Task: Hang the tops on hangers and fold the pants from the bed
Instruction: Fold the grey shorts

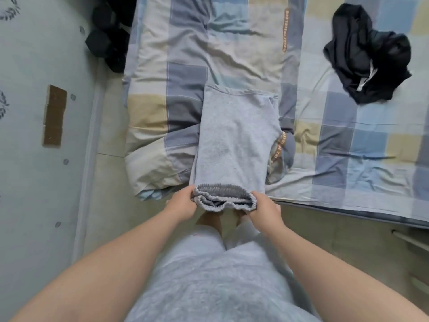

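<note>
The gray pants (234, 138) lie on the bed (348, 140), their long axis pointing straight away from the person. The left hand (182, 203) and right hand (264, 209) each pinch one end of the waistband (224, 201), at the near edge, equally close.

Folded checked quilt (176, 73), black objects (109, 38), perhaps dumbbells, brown strip (54, 116) on wall (27, 182)

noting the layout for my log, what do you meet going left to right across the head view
brown strip → dark objects beside the bed → left hand → grey pants, waistband gripped by both hands → right hand → black garment
</note>
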